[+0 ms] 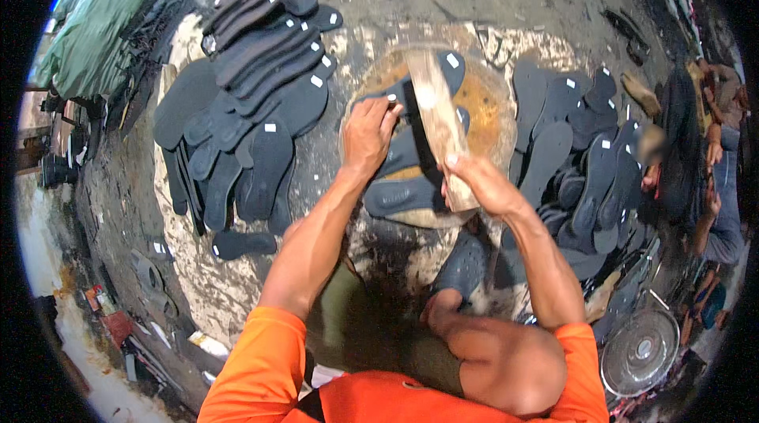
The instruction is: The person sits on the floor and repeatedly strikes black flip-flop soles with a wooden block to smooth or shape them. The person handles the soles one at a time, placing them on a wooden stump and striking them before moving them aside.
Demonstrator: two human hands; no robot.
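Mid-frame, the right hand (484,184) clamps a flat pale wooden bar (435,111); the left hand (368,134), grip unclear, touches a black foot-shaped sole (407,96).

The flat, sole-shaped black pieces (267,160) are tinged with charcoal grey, and many are marked by small, white, rectangular tags (270,128). The long, pale-tan wooden bat (438,107) is streaked with brown. The round, flat-topped, orange-brown block (486,103) is blotched with darker stains. The broad, cream-coloured sheet (198,296) is mottled with black smears. Bright orange is seen in the short-sleeved cloth shirt (261,360), and muted green in the crumpled cloth heap (91,35).
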